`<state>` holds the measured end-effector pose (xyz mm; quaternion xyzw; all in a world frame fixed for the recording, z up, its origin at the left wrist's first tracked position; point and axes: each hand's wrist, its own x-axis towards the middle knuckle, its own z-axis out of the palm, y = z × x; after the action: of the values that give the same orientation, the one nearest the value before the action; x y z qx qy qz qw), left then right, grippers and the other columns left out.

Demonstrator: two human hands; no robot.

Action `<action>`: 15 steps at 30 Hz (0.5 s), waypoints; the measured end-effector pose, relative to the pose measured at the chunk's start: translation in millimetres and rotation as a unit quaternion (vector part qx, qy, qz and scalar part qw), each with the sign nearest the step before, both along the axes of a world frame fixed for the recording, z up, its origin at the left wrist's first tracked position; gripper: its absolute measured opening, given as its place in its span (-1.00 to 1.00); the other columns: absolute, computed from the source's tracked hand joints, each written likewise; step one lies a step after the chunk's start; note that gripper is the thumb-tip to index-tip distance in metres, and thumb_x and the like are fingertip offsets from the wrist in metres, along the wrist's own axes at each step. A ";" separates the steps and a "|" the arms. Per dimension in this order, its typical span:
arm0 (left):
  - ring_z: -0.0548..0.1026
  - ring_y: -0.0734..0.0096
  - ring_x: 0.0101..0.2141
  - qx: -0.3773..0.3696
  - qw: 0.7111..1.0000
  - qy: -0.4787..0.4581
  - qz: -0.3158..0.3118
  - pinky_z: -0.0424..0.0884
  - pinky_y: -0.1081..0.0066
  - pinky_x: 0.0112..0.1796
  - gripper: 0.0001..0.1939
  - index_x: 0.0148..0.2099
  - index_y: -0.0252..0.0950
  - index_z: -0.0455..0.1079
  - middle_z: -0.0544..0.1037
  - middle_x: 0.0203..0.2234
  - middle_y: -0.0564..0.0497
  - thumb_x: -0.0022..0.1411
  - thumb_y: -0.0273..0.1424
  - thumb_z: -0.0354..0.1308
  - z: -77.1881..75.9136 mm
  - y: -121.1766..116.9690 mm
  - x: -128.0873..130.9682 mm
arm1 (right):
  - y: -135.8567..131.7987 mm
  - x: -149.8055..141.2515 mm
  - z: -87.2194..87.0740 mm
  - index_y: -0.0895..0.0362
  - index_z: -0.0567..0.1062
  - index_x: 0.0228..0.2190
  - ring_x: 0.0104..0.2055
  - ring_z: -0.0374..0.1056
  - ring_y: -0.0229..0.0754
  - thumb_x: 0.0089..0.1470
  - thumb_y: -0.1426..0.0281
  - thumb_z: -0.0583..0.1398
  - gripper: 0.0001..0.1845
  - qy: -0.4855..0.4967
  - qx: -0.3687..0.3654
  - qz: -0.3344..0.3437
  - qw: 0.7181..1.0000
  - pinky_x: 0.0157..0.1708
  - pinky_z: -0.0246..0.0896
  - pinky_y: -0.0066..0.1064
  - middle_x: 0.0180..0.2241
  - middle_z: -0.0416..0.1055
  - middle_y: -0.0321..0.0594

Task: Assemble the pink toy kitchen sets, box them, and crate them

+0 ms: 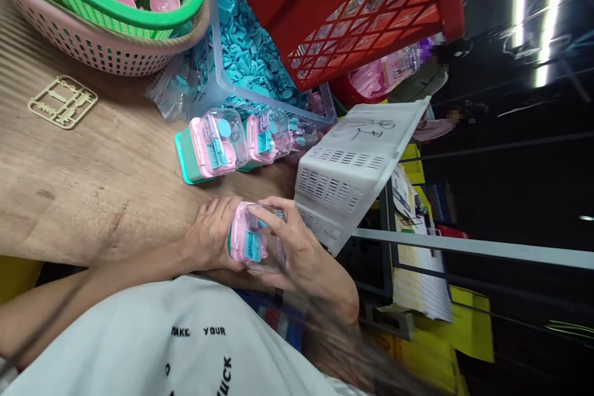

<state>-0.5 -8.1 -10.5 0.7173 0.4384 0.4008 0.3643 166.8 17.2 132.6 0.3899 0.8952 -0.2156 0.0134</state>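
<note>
Head view: both hands (260, 241) around toy case (249, 240)

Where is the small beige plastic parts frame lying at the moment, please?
In the head view, the beige plastic parts frame lies flat at the left on the wooden tabletop, just below the pink perforated basket and left of the teal-and-pink toy cases.

A: So the left half of the frame is a worn wood-grain bench (93, 167), scuffed in spots.

B: Yeah, and the right side's super dark, just streaks of strip lighting (547, 25) reflecting at upper right. A grey metal rail (464, 246) cuts across lower right, yellow floor (477, 334) patches below it.
</note>
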 end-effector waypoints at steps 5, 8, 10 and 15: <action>0.44 -0.16 0.05 -0.009 1.000 0.004 -0.029 0.39 0.00 0.03 -0.07 0.26 -0.31 0.12 0.43 0.08 -0.30 -0.06 -0.04 0.37 4.7 1.9 -5.9 | 4.6 1.0 -0.6 -0.12 0.07 0.33 0.24 0.23 0.17 -0.12 0.32 0.44 0.08 -0.007 -0.011 0.000 1.000 0.18 0.33 0.06 0.16 0.10 -0.02; 0.43 -0.17 0.08 -0.007 0.999 0.004 -0.040 0.39 -0.01 0.04 -0.04 0.28 -0.30 0.10 0.42 0.11 -0.31 -0.07 -0.05 0.38 4.1 1.8 -8.4 | 4.2 -3.0 3.7 -0.11 0.06 0.34 0.23 0.23 0.16 -0.11 0.35 0.42 0.07 -0.013 -0.005 0.000 1.000 0.16 0.34 0.04 0.16 0.11 -0.01; 0.41 -0.20 0.11 0.006 0.999 -0.001 -0.035 0.38 -0.05 0.07 0.01 0.31 -0.33 0.06 0.39 0.14 -0.34 -0.09 -0.05 0.39 1.7 0.7 -8.1 | 3.1 -3.6 4.3 -0.11 0.06 0.35 0.24 0.22 0.16 -0.09 0.34 0.41 0.06 -0.007 -0.011 0.008 1.000 0.17 0.34 0.04 0.16 0.11 -0.02; 0.41 -0.21 0.13 0.013 1.000 -0.004 -0.004 0.36 -0.06 0.09 0.02 0.34 -0.30 0.05 0.40 0.15 -0.33 -0.08 -0.05 0.34 -7.0 0.0 -1.9 | 0.0 13.5 -17.3 -0.12 0.03 0.37 0.31 0.17 0.17 -0.09 0.30 0.42 0.10 0.044 -0.026 -0.029 0.998 0.26 0.25 0.05 0.22 0.09 -0.03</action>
<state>-2.5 -8.1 -17.5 0.7220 0.4286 0.4076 0.3589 180.3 17.2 115.4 0.4053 0.8774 -0.2558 -0.0217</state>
